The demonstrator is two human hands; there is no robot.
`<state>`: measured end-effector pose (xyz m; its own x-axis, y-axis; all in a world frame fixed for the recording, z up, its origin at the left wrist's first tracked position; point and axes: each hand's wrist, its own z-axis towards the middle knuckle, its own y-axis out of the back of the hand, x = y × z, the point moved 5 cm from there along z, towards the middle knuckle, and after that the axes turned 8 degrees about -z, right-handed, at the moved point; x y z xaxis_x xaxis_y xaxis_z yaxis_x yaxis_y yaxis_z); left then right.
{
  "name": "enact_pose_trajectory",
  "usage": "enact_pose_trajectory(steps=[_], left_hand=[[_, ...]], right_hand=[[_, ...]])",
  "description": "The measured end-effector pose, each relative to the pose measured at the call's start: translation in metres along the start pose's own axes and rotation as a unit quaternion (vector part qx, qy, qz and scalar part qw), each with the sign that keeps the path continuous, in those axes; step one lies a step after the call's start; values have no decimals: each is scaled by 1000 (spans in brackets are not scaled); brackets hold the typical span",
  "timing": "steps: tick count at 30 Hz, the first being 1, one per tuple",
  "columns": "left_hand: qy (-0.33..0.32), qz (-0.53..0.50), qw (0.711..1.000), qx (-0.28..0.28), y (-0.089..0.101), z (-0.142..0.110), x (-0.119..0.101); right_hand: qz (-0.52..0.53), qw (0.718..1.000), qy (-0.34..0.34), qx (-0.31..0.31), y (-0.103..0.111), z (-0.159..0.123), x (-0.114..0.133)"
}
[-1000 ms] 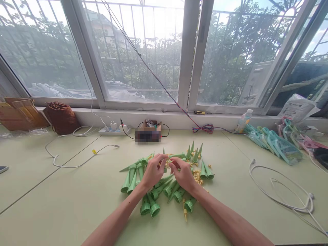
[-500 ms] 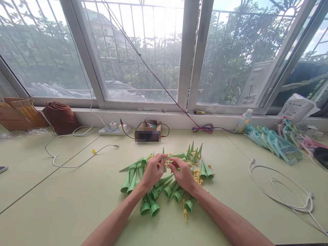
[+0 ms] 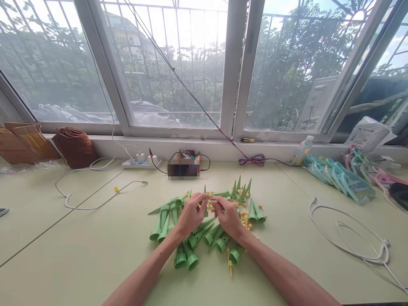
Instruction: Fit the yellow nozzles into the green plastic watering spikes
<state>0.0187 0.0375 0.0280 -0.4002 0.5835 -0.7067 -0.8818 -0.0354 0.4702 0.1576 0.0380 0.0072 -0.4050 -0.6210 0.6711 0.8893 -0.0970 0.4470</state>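
A heap of green plastic cone spikes [image 3: 191,242] lies on the pale green table [image 3: 79,255], mixed with small yellow plastic pieces [image 3: 245,221]. My left hand [image 3: 190,214] and my right hand [image 3: 228,216] meet above the heap, fingertips pinched together on a small yellow piece [image 3: 208,205] held between them. Several cones [image 3: 242,191] stand upright just behind my right hand. One yellow piece [image 3: 230,263] lies loose near my right wrist.
A power strip [image 3: 138,162] and a small box with wires [image 3: 185,165] sit by the window sill. White cables [image 3: 350,238] curl at right and at left. Teal and pink hangers [image 3: 341,178] pile at far right, brown bags [image 3: 75,146] at far left.
Both hands stay over the heap; the fingertips have shifted slightly closer together around the small yellow piece.
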Motion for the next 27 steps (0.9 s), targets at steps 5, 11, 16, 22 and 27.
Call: enact_pose_trajectory(steps=[5, 11, 16, 22, 27], left_hand=[[3, 3, 1000, -7, 1, 0, 1], [3, -2, 1000, -22, 2, 0, 2], [-1, 2, 1000, -4, -1, 0, 0], [5, 1, 1000, -14, 1, 0, 1], [5, 3, 1000, -22, 2, 0, 2]], right_hand=[[-4, 1000, -4, 1, 1, 0, 0], [15, 1000, 17, -6, 1, -1, 2], [9, 1000, -1, 16, -2, -1, -3], [-5, 1000, -9, 12, 0, -1, 1], [4, 1000, 17, 2, 2, 0, 6]])
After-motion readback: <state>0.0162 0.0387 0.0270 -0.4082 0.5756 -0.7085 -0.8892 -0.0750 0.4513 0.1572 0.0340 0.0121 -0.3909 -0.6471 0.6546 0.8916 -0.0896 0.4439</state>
